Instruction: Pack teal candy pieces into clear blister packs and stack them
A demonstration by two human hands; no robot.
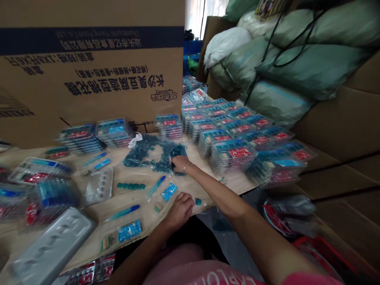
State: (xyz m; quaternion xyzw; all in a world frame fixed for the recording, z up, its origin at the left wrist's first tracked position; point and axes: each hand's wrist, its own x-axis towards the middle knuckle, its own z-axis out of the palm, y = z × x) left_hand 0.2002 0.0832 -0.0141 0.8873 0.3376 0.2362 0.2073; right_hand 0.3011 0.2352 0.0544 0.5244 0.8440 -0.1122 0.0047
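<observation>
My right hand (179,163) reaches to the right end of a clear plastic bag (152,152) of dark teal pieces, its fingers bent down and their tips hidden. My left hand (181,206) rests near the table's front edge with curled fingers; what they hold, if anything, is hidden. Just right of it lies a small teal block (198,202). Left of the hands are a row of teal blocks (131,186), a blue-capped pen-like tube (156,186) and a blue packet (169,191). A clear tray (123,227) holds another tube, a blue packet and a striped piece.
Stacks of filled clear packs (233,154) cover the table's right side; more packs (80,138) stand behind left. Empty-looking moulded trays (55,247) lie front left. A big carton (92,71) walls the back; full sacks (303,71) are piled right.
</observation>
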